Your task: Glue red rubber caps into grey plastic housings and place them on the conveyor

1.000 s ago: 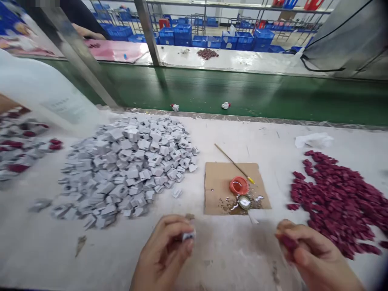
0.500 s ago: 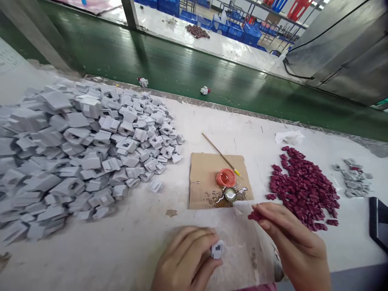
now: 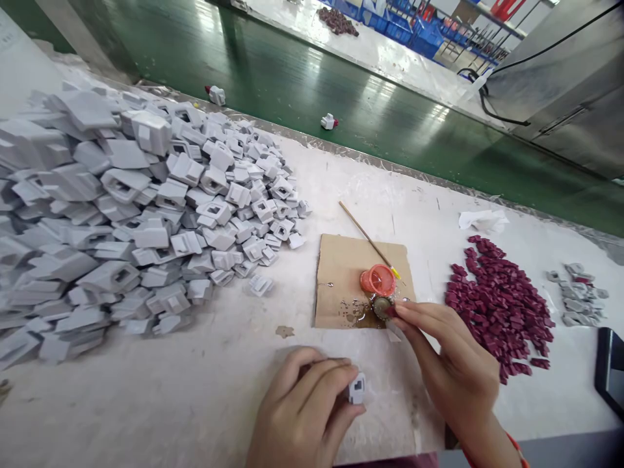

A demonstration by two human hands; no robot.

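Your right hand (image 3: 453, 364) has moved its red piece (image 3: 391, 312) to the metal cap (image 3: 381, 305), fingers pinched; left hand (image 3: 305, 413) still grips the grey clip (image 3: 357, 388); dipping underway.

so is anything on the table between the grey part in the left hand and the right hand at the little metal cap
Nothing visible: only bare white table lies between the small grey plastic part in the left hand and the right hand at the round metal cap.
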